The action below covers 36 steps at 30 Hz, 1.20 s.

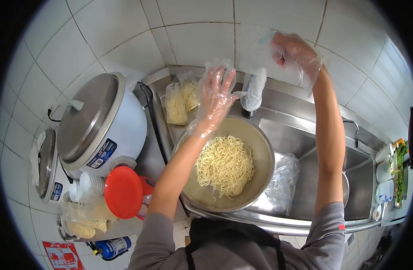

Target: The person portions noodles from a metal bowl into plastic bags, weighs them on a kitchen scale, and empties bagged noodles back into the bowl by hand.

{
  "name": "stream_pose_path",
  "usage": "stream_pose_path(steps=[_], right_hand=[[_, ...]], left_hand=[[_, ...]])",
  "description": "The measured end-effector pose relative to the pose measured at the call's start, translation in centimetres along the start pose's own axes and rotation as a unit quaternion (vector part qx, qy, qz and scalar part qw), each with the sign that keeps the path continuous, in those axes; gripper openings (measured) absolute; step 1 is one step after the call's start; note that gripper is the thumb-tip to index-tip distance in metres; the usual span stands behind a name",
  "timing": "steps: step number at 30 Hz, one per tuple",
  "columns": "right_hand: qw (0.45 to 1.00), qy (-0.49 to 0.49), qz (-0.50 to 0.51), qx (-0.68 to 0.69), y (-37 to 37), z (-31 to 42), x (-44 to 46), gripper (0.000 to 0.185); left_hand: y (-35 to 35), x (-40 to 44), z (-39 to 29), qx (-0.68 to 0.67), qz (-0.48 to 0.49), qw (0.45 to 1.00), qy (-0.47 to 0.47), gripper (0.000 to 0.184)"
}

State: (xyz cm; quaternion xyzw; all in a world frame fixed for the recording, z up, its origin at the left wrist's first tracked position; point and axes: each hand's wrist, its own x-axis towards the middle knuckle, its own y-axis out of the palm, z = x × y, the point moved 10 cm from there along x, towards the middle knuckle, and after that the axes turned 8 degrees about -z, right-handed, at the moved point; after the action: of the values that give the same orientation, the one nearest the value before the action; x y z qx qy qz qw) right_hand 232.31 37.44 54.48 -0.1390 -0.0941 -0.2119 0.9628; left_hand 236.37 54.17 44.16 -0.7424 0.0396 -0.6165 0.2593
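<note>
My left hand [217,96], in a loose clear plastic glove, is held with fingers spread above the rim of a large metal bowl [266,180]. It grips nothing. A mound of pale yellow noodles [226,166] lies in the bowl. My right hand [293,50] is raised near the tiled wall, its fingers curled closed. Clear plastic hangs around its wrist, and thin see-through film shows beside the fingers; whether that is glove or a held piece, I cannot tell. Between the hands stands an upright object wrapped in whitish plastic [254,92].
Bagged noodles [176,105] lie behind the bowl. At left are a large rice cooker [103,126], a red plastic container [123,192], stacked white cups [91,183] and more bagged noodles [85,225]. A steel sink [305,193] at right holds crumpled clear plastic [281,182].
</note>
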Motion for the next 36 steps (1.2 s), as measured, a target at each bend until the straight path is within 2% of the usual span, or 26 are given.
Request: stream_pose_path(steps=[2, 5, 8, 9, 12, 13, 15, 16, 17, 19, 20, 21, 22, 23, 24, 25, 27, 28, 29, 30, 31, 32, 33, 34, 36], right_hand=[[0.999, -0.03, -0.024, 0.017, -0.4, 1.3, -0.2, 0.028], [0.997, -0.055, -0.06, 0.002, -0.9, 3.9, -1.2, 0.031], [0.994, -0.034, -0.095, 0.042, -2.4, 4.4, -1.1, 0.031], [0.992, -0.02, -0.108, 0.069, -2.9, 3.9, -1.0, 0.031], [0.975, -0.206, -0.072, 0.047, -1.4, 3.7, -2.3, 0.033], [0.968, -0.225, -0.105, -0.021, -0.4, 2.7, -3.4, 0.033], [0.942, -0.25, -0.16, -0.157, 2.8, 0.1, -6.1, 0.036], [0.955, -0.219, -0.149, -0.135, 3.7, -2.7, -6.0, 0.035], [0.967, -0.184, -0.138, -0.113, 4.7, -5.7, -6.1, 0.033], [0.967, -0.103, -0.158, -0.169, 6.6, -12.0, -7.1, 0.027], [0.964, -0.098, -0.172, -0.178, 7.3, -14.5, -7.5, 0.025], [0.96, -0.091, -0.185, -0.188, 8.2, -17.0, -8.2, 0.022], [0.956, -0.084, -0.197, -0.199, 8.6, -17.9, -9.1, 0.02], [0.982, -0.006, -0.151, -0.114, 9.4, -20.5, -9.4, 0.016], [0.985, 0.041, -0.123, -0.114, 9.8, -21.7, -9.9, 0.015], [0.985, 0.088, -0.094, -0.113, 10.0, -22.7, -10.2, 0.016], [0.98, 0.182, -0.002, -0.077, 11.5, -21.3, -11.8, 0.023], [0.976, 0.169, 0.038, -0.131, 12.9, -21.5, -12.0, 0.027], [0.968, 0.151, 0.078, -0.185, 14.4, -21.6, -11.9, 0.032], [0.956, 0.129, 0.117, -0.238, 15.5, -21.8, -11.9, 0.037], [0.958, 0.115, 0.116, -0.236, 16.5, -22.8, -12.4, 0.057], [0.945, 0.073, 0.166, -0.272, 18.1, -23.6, -12.8, 0.06], [0.927, 0.03, 0.213, -0.307, 19.6, -23.6, -13.3, 0.063], [0.903, -0.013, 0.259, -0.342, 21.0, -23.9, -14.0, 0.066], [0.844, -0.029, 0.301, -0.443, 23.2, -28.2, -15.5, 0.069]], left_hand=[[1.2, 1.3, 0.1, -0.01, 0.0, 1.0, -0.024, 0.088], [0.9, 4.6, -0.5, 0.005, -0.071, 0.997, -0.039, 0.07], [0.8, 7.3, 0.4, -0.17, -0.09, 0.981, 0.012, 0.043], [-1.1, 8.3, -0.1, -0.183, -0.097, 0.978, -0.012, 0.021], [0.1, 6.8, 3.0, -0.326, -0.105, 0.921, -0.187, 0.012], [-0.7, 6.7, 1.6, -0.399, -0.047, 0.894, -0.201, 0.012], [-1.3, 4.6, 1.0, -0.372, 0.044, 0.882, -0.286, 0.014], [-0.9, 2.8, 1.0, -0.355, 0.094, 0.87, -0.329, 0.015], [-0.2, 0.7, 1.0, -0.449, 0.091, 0.806, -0.375, 0.016], [0.9, -4.8, 1.5, -0.531, 0.1, 0.686, -0.487, 0.017], [1.6, -7.1, 2.0, -0.568, 0.098, 0.621, -0.532, 0.018], [3.3, -11.5, 3.6, -0.58, 0.099, 0.529, -0.612, 0.021], [2.6, -12.4, 3.2, -0.587, 0.079, 0.506, -0.627, 0.019], [1.7, -13.4, 2.4, -0.593, 0.06, 0.481, -0.642, 0.017], [0.7, -14.6, 1.7, -0.598, 0.04, 0.456, -0.658, 0.015], [-1.1, -13.5, 1.0, -0.633, 0.107, 0.529, -0.555, 0.013], [-3.3, -13.2, 2.4, -0.434, 0.206, 0.767, -0.426, 0.009], [-4.1, -12.9, 2.7, -0.315, 0.248, 0.851, -0.339, 0.008], [-4.7, -13.1, 4.7, -0.192, 0.198, 0.926, -0.258, 0.005], [-5.5, -12.8, 5.1, -0.139, 0.184, 0.943, -0.241, 0.006], [-6.4, -12.4, 5.3, -0.085, 0.171, 0.957, -0.22, 0.007], [-7.3, -11.8, 5.5, -0.033, 0.158, 0.967, -0.197, 0.008], [-7.7, -12.2, 6.6, -0.041, 0.172, 0.955, -0.238, 0.01], [-8.3, -12.1, 6.8, -0.03, 0.162, 0.96, -0.229, 0.01], [-9.4, -12.3, 7.2, -0.009, 0.141, 0.967, -0.213, 0.01]])
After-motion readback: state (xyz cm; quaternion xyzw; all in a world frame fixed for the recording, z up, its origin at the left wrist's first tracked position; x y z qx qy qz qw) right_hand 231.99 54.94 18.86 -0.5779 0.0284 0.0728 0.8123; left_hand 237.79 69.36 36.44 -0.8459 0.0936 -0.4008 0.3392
